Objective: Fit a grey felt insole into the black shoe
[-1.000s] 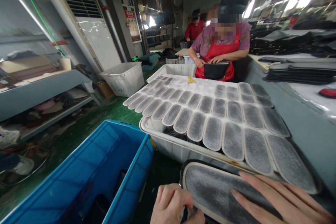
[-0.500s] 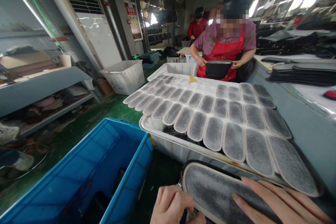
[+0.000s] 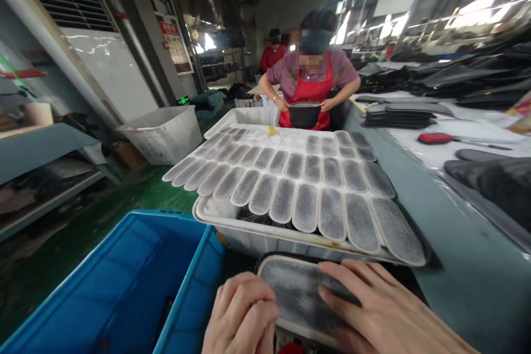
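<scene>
Two bare hands low in the head view, both at one grey, round-ended panel [image 3: 290, 286] with a pale rim and a dark edge, just in front of a white bin [image 3: 257, 244]. Left hand [image 3: 239, 312] curled at the panel's left end, fingertips tucked out of sight; impossible to tell whether pinched shut on anything. Right hand [image 3: 367, 304] laid across the panel, fingers apart, not clamped.

Possible trouble, judging by this pose: a skid or twist of the panel, if pressed unevenly; fingertip smudges on the powdery-looking face. Another likely risk: a knock to the nearest row of similar panels [image 3: 305, 210], ends jutting over the bin's opening, from a lifted right hand.

Around: further rows on a white sheet [image 3: 290, 140], with a yellow piece [image 3: 272, 131] toward the far edge. To the left, a blue bin [image 3: 203, 271] on a green floor [image 3: 147, 193]. To the right, a counter [image 3: 456, 265] with a red-handled tool [image 3: 435, 138] and a dark stack [image 3: 398, 119]. Beyond, a person in a red apron [image 3: 311, 86], with a black piece [image 3: 304, 116] held at both ends.
</scene>
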The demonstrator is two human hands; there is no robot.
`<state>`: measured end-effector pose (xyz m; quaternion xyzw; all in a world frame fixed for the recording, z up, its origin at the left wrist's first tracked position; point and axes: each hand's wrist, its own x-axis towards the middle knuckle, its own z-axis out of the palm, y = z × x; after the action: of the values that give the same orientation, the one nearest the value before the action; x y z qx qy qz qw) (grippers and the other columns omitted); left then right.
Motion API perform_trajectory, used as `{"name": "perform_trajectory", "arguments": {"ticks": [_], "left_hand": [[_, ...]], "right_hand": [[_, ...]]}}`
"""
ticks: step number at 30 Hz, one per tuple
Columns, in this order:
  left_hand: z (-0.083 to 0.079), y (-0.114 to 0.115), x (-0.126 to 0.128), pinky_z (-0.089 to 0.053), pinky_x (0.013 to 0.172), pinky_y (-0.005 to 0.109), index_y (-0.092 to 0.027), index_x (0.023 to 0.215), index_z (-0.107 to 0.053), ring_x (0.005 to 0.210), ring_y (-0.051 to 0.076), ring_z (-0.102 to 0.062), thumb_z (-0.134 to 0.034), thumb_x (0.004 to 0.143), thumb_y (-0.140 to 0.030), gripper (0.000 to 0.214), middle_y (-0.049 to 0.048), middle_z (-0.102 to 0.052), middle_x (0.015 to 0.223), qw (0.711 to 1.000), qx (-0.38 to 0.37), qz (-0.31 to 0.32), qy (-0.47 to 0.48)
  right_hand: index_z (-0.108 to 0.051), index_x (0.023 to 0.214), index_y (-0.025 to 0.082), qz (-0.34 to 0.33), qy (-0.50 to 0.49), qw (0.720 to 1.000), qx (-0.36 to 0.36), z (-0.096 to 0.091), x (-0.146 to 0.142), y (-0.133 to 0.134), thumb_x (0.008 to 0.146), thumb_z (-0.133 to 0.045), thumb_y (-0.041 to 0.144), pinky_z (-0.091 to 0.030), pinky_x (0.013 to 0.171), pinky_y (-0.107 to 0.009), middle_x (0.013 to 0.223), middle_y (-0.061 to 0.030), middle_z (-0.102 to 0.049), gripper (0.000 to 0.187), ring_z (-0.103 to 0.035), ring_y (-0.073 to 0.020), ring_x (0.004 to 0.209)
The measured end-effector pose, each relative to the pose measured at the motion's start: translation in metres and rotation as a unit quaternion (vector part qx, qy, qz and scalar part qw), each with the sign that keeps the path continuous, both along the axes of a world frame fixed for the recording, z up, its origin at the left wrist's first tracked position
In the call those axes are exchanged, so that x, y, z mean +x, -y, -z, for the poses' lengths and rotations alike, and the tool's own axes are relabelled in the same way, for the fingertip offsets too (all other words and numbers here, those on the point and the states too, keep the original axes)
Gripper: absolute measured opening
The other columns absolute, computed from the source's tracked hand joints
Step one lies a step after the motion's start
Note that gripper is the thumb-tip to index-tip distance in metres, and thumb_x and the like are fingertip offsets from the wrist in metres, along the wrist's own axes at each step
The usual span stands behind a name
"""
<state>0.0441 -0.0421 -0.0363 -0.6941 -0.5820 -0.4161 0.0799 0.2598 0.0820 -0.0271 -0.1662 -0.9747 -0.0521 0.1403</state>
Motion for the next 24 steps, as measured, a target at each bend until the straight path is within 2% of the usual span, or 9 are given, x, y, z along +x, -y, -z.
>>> {"name": "perform_trajectory", "arguments": {"ticks": [3,5,7,9,11,13,16,20,24], "left_hand": [[-0.006,-0.025,0.001,-0.052,0.074,0.031,-0.02,0.095,-0.061,0.09,0.02,-0.063,-0.045,0.086,-0.005,0.024,0.0048,-0.068,0.094,0.991,-0.018,0.099,-0.093],[-0.01,-0.039,0.007,-0.054,0.071,0.033,-0.02,0.105,-0.061,0.085,0.021,-0.064,-0.047,0.085,-0.008,0.027,0.004,-0.069,0.096,0.972,-0.063,0.165,-0.153],[-0.014,-0.047,0.013,-0.055,0.072,0.035,-0.018,0.112,-0.059,0.083,0.021,-0.065,-0.052,0.084,-0.009,0.031,0.0034,-0.07,0.097,0.952,-0.129,0.193,-0.202],[-0.017,-0.051,0.017,-0.055,0.074,0.035,-0.017,0.119,-0.055,0.085,0.022,-0.065,-0.056,0.085,-0.011,0.035,0.0039,-0.07,0.099,0.936,-0.168,0.189,-0.243],[-0.019,-0.054,0.017,-0.054,0.073,0.034,-0.017,0.125,-0.052,0.087,0.022,-0.064,-0.059,0.087,-0.016,0.039,0.0042,-0.07,0.102,0.926,-0.175,0.187,-0.279],[-0.021,-0.057,0.017,-0.053,0.073,0.034,-0.019,0.128,-0.05,0.087,0.021,-0.064,-0.062,0.088,-0.022,0.041,0.003,-0.07,0.101,0.917,-0.175,0.189,-0.305],[-0.025,-0.06,0.021,-0.051,0.074,0.034,-0.026,0.128,-0.052,0.085,0.02,-0.063,-0.067,0.086,-0.027,0.044,-0.0009,-0.069,0.097,0.909,-0.19,0.189,-0.32],[-0.028,-0.064,0.032,-0.048,0.076,0.035,-0.034,0.126,-0.054,0.086,0.021,-0.063,-0.069,0.086,-0.035,0.043,-0.0028,-0.067,0.093,0.899,-0.199,0.193,-0.338],[-0.028,-0.066,0.042,-0.047,0.074,0.036,-0.034,0.12,-0.057,0.083,0.021,-0.061,-0.07,0.084,-0.031,0.038,-0.0013,-0.065,0.089,0.902,-0.201,0.173,-0.34]], "right_hand": [[-0.069,0.11,0.027,0.025,-0.032,0.998,-0.05,0.0,0.005,0.008,0.087,-0.057,0.021,-0.054,0.088,-0.046,0.12,-0.0029,-0.069,0.027,-0.065,-0.0277,0.103],[-0.067,0.114,0.025,0.039,-0.036,0.994,-0.097,0.0,0.009,0.014,0.087,-0.051,0.014,-0.049,0.097,-0.048,0.126,-0.0042,-0.066,0.034,-0.061,-0.028,0.113],[-0.065,0.118,0.024,0.061,-0.02,0.985,-0.159,-0.005,0.011,0.017,0.085,-0.048,0.007,-0.043,0.105,-0.049,0.132,-0.0058,-0.062,0.041,-0.056,-0.0277,0.121],[-0.067,0.115,0.021,0.067,0.001,0.971,-0.23,-0.017,0.012,0.016,0.084,-0.048,0.004,-0.041,0.106,-0.047,0.126,-0.0078,-0.065,0.04,-0.057,-0.0265,0.12],[-0.069,0.109,0.019,0.062,-0.013,0.95,-0.305,-0.031,0.014,0.01,0.086,-0.047,0.004,-0.045,0.1,-0.039,0.111,-0.0072,-0.07,0.035,-0.062,-0.0227,0.11],[-0.067,0.112,0.019,0.072,-0.085,0.928,-0.355,-0.042,0.022,0.0,0.088,-0.042,0.003,-0.046,0.097,-0.032,0.111,-0.0055,-0.071,0.038,-0.063,-0.018,0.108],[-0.065,0.114,0.019,0.157,-0.203,0.898,-0.358,-0.051,0.046,-0.014,0.089,-0.039,0.002,-0.044,0.094,-0.03,0.118,-0.0042,-0.066,0.04,-0.06,-0.0153,0.107],[-0.067,0.102,0.019,0.264,-0.148,0.855,-0.422,-0.042,0.081,-0.02,0.091,-0.053,0.027,-0.043,0.064,-0.028,0.077,-0.001,-0.066,0.02,-0.058,-0.0148,0.068],[-0.065,0.101,0.018,0.257,-0.126,0.822,-0.491,-0.023,0.094,-0.012,0.091,-0.053,0.032,-0.039,0.05,-0.022,0.07,0.0005,-0.063,0.021,-0.058,-0.0126,0.058]]}}
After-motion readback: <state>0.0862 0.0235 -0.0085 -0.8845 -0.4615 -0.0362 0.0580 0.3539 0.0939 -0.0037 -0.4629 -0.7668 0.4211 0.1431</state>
